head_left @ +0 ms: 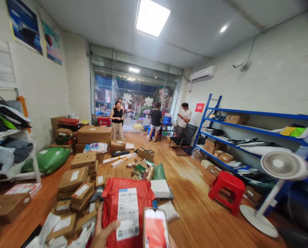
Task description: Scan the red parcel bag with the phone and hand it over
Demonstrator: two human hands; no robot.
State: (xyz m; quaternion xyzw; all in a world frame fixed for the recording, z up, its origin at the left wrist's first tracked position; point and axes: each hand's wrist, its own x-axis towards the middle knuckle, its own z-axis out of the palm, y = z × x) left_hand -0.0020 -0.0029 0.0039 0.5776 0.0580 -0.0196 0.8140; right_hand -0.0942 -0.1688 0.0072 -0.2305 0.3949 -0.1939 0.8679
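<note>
My left hand [104, 229] grips the lower left of a red plastic mailer [109, 203], its thumb pressed on the front. A white shipping label [128, 206] with barcodes faces me on the mailer. In front of the mailer's lower right side, a smartphone [156, 229] is upright with its lit screen showing a red and pale picture. My right hand [172, 242] holds the phone; only a bit of it shows at the phone's right edge, the rest being out of frame. Beyond the mailer, several parcels lie on the floor.
Cardboard boxes [72, 177] and other parcels are heaped on the floor at left and centre. Right stand a red stool [227, 191], a white fan [280, 168] and a blue shelf rack [259, 124] with packages. Several people [157, 119] stand near the glass front.
</note>
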